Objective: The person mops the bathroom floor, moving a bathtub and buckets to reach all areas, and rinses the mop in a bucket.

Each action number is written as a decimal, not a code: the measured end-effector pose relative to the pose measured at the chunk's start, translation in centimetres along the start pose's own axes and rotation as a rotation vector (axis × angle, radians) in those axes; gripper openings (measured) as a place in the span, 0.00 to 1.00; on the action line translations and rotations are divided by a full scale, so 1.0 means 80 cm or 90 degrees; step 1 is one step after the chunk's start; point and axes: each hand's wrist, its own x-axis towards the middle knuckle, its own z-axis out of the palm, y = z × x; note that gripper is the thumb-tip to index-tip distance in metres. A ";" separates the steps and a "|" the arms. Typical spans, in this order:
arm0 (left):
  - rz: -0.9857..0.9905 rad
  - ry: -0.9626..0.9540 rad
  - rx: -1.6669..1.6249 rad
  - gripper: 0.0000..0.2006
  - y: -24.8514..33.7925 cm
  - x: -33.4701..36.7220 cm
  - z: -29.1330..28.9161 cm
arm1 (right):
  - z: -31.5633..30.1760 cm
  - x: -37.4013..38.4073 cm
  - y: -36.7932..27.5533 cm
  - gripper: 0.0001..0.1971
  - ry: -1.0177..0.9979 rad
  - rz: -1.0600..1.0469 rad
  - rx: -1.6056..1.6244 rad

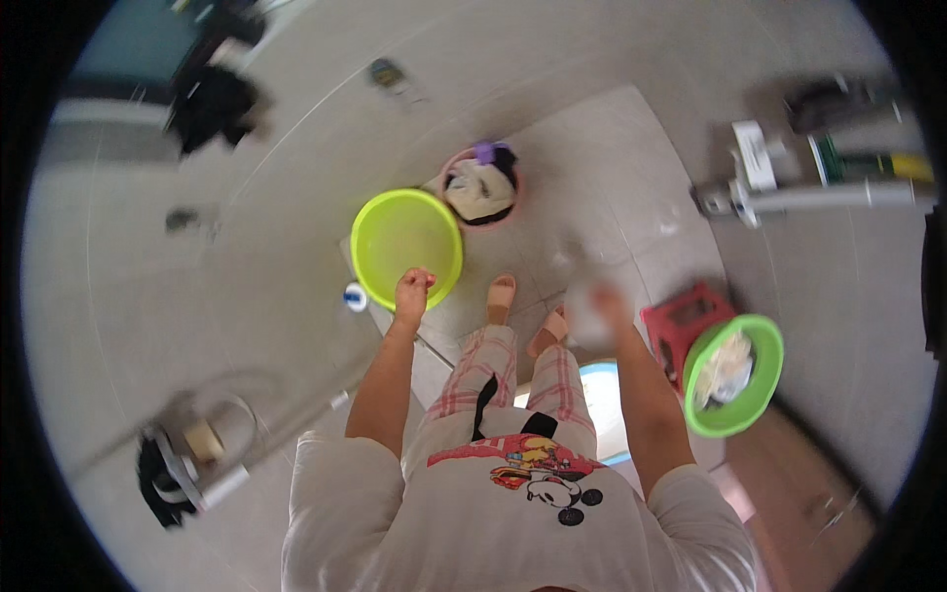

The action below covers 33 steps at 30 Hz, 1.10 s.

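left hand [414,290]: near mid-frame, a bit left, overlapping the lower rim of the yellow-green basin [400,232]. fingers curled toward the palm. can't tell if they pinch anything or touch the rim.

right hand [610,304]: right of center, motion-blurred. a whitish blurred shape [584,324] sits right at it, on its left; kind unclear. can't tell whether the fingers grip it or are open.

yellow-green basin: center-left, on the floor by the wall, inside looks pale and smooth.

just up and right of it, upper center: pink basket [478,226] with light cloth [481,193] and dark cloth in it, purple piece [484,153] at its top edge. small white-and-blue round item [355,297] just below left of the basin.

right side: red stool [681,314], with bright green basin [765,390] overlapping it in view; can't tell if it rests on it. pale cloth [725,370] inside.

lower center: pink slippers [501,296] on the feet; pale basin with blue rim [604,409] partly hidden behind the legs. upper right: wall shelf [848,196] with assorted items.
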 end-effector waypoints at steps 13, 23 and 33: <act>-0.291 0.692 -0.448 0.27 -0.154 -0.278 -0.293 | 0.229 -0.071 -0.209 0.25 -0.388 0.140 -0.046; -0.003 0.835 -0.491 0.15 -0.099 -0.366 -0.471 | 0.284 -0.109 -0.194 0.27 -0.534 0.044 -0.327; 0.161 0.973 -0.404 0.14 -0.062 -0.408 -0.326 | 0.329 -0.189 -0.218 0.24 -0.544 0.230 -0.240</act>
